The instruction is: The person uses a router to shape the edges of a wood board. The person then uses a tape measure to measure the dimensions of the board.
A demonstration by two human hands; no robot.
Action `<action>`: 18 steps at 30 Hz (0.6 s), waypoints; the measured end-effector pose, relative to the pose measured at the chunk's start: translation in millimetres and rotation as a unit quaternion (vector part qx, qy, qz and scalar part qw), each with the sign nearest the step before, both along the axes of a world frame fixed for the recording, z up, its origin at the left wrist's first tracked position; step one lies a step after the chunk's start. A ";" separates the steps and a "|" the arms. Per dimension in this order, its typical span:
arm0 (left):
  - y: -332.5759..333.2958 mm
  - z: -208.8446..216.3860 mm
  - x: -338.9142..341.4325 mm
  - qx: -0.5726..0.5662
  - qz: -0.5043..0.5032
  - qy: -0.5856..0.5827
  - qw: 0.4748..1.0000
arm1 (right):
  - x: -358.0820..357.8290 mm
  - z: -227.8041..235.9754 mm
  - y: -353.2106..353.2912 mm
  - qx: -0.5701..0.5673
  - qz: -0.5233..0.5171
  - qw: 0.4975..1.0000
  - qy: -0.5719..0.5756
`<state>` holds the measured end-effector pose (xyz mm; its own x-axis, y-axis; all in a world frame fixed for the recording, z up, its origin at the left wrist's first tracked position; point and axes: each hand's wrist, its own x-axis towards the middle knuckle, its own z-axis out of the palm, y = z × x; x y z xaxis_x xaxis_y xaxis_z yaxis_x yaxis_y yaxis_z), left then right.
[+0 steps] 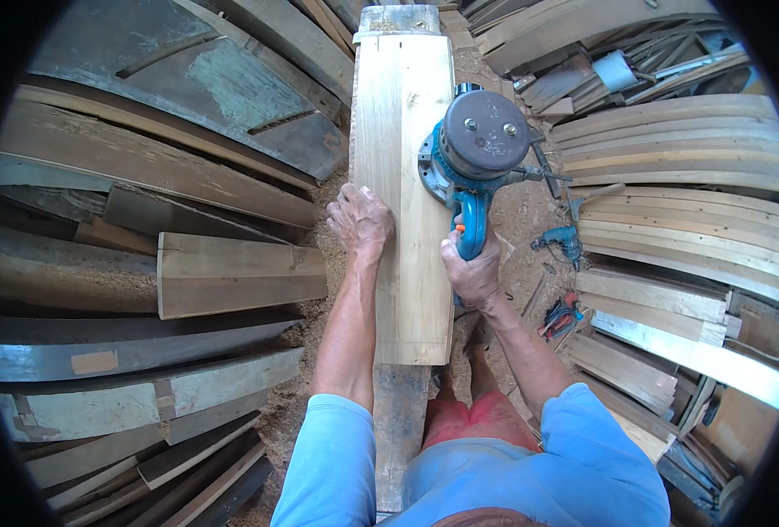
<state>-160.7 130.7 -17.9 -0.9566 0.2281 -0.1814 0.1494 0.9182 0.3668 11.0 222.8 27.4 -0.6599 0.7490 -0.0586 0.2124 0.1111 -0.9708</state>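
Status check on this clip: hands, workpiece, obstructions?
Left hand at the left edge of the board. Right hand gripping the power tool at its right edge. Blue drill off to the right, apart from the board.

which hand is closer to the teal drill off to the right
The right hand. It grips the router's handle, left of the teal drill; the left hand is farther left, at the left edge of the wooden board.
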 end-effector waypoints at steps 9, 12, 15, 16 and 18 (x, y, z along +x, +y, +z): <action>0.8 -0.4 -4.2 0.004 -0.010 -0.013 1.000 | -54.7 0.2 48.8 0.035 0.007 0.999 0.018; 1.9 -3.1 -5.5 0.000 -0.004 -0.012 1.000 | -72.8 2.8 63.6 0.010 0.006 1.000 0.013; -0.5 -6.0 -5.9 -0.009 -0.013 -0.007 1.000 | -90.7 -5.2 80.4 0.022 0.006 0.999 0.029; -0.2 -6.5 -6.3 -0.006 -0.015 -0.004 1.000 | -96.5 -4.1 85.3 0.024 0.005 0.999 0.026; -0.3 -6.5 -7.2 -0.003 -0.019 0.000 1.000 | -108.4 -8.2 95.7 0.026 0.004 0.999 0.040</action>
